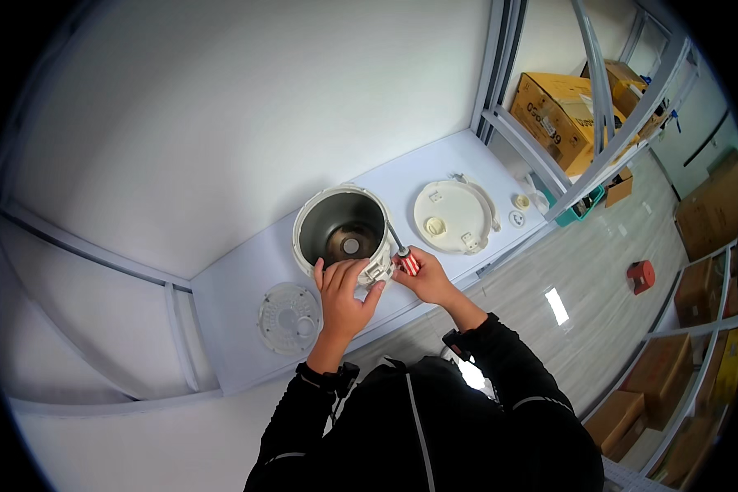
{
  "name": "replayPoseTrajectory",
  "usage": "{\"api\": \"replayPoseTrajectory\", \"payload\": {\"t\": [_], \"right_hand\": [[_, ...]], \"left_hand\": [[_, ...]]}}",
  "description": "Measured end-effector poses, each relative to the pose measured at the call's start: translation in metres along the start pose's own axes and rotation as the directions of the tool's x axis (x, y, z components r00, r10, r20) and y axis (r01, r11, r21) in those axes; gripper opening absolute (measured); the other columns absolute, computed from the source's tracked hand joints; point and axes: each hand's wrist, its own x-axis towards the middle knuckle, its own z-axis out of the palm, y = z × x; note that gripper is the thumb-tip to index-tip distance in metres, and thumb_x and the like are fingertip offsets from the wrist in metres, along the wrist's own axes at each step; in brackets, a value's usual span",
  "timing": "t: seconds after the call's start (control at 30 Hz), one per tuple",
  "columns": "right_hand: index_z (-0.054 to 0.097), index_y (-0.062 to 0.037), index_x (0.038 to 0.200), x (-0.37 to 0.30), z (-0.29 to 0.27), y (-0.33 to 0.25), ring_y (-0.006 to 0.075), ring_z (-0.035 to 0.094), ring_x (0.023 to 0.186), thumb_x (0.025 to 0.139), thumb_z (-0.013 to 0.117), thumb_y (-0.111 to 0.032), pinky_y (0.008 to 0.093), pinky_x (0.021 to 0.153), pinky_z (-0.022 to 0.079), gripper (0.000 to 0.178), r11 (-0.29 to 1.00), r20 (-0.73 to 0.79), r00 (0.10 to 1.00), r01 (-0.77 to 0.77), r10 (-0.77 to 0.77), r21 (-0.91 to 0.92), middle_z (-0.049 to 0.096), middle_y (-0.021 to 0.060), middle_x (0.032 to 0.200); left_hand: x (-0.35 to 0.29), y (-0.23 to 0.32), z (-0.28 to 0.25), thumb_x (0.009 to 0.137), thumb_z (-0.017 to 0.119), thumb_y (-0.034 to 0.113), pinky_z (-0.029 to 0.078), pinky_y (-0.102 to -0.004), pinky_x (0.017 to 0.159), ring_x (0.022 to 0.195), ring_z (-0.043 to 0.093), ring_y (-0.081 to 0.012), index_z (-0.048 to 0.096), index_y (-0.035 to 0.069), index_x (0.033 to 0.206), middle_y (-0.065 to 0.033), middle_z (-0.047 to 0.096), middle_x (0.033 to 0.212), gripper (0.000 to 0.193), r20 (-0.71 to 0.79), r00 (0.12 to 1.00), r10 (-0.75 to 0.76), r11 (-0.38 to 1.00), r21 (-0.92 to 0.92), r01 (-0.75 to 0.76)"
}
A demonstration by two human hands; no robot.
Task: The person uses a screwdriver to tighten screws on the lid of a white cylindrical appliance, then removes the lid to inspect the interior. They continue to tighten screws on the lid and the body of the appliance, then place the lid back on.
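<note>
In front of me on the table is a white rice cooker body (313,221), its top uncovered, with a dark metal inside and a round pale piece at the bottom centre. My left hand (346,299) grips the cooker's near rim, fingers over the edge and thumb toward the latch part at the front. A screwdriver (408,261) with a red-and-white handle is in my right hand (431,280), closed around it. Its shaft slants up and left beside the cooker's right wall; where the tip ends is hard to make out.
A round perforated white cover (289,318) lies left of the cooker. To the right is the round white lid (467,215) with a cream cap on it, and small round parts (517,218) beyond. Cardboard boxes (553,115), shelves and a red stool (641,276) stand further right.
</note>
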Motion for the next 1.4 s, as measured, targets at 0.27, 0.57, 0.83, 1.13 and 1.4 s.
{"api": "replayPoseTrajectory", "payload": {"t": [0.27, 0.57, 0.83, 1.13, 1.4], "right_hand": [[0.071, -0.0026, 0.108, 0.000, 0.004, -0.010, 0.0084, 0.059, 0.085, 0.090, 0.082, -0.007, 0.0280, 0.079, 0.051, 0.022, 1.000, -0.039, 0.999, -0.024, 0.023, -0.018, 0.068, -0.0006, 0.091], [0.072, -0.0024, 0.110, -0.003, 0.015, -0.012, 0.0107, 0.060, 0.081, 0.088, 0.082, -0.007, 0.0292, 0.077, 0.052, 0.025, 0.988, -0.190, 0.981, 0.014, -0.044, -0.156, 0.069, 0.0031, 0.089], [0.072, -0.0017, 0.110, 0.001, 0.020, -0.020, 0.0130, 0.065, 0.084, 0.088, 0.079, -0.005, 0.0307, 0.078, 0.054, 0.023, 0.993, -0.201, 0.979, -0.057, 0.037, -0.098, 0.072, 0.0066, 0.092], [0.071, -0.0007, 0.107, 0.000, 0.019, -0.028, 0.0112, 0.062, 0.078, 0.088, 0.080, -0.008, 0.0295, 0.074, 0.053, 0.022, 0.989, -0.247, 0.968, -0.073, 0.040, -0.128, 0.071, 0.0042, 0.087], [0.070, -0.0015, 0.104, -0.010, 0.000, -0.048, 0.0079, 0.060, 0.076, 0.090, 0.081, -0.010, 0.0273, 0.071, 0.051, 0.019, 0.997, -0.321, 0.945, 0.034, -0.056, -0.074, 0.069, 0.0010, 0.084]], "left_hand": [[0.000, 0.002, 0.003, 0.084, 0.083, 0.023, 0.025, -0.0567, 0.123, 0.112, 0.064, -0.0282, 0.073, 0.009, 0.118, -0.0071, 0.074, 0.115, 0.039, -0.030, 0.999, -0.019, 1.000, 0.004, 0.019], [0.000, 0.001, 0.008, 0.082, 0.084, 0.021, 0.026, -0.0567, 0.122, 0.110, 0.064, -0.0275, 0.072, 0.010, 0.118, -0.0057, 0.074, 0.113, 0.040, -0.071, 0.997, -0.013, 1.000, 0.020, 0.014], [-0.001, -0.001, 0.017, 0.076, 0.086, 0.019, 0.029, -0.0563, 0.120, 0.104, 0.063, -0.0266, 0.070, 0.010, 0.115, -0.0046, 0.071, 0.106, 0.044, -0.137, 0.991, 0.012, 0.997, 0.076, -0.002], [-0.001, -0.003, 0.019, 0.073, 0.088, 0.019, 0.031, -0.0556, 0.118, 0.101, 0.062, -0.0263, 0.069, 0.010, 0.113, -0.0044, 0.070, 0.104, 0.045, -0.154, 0.988, 0.030, 0.997, 0.074, -0.018], [0.004, 0.007, 0.015, 0.071, 0.087, 0.021, 0.032, -0.0573, 0.118, 0.100, 0.062, -0.0276, 0.068, 0.010, 0.111, -0.0040, 0.068, 0.100, 0.046, -0.090, 0.994, -0.062, 0.989, 0.131, 0.074]]}}
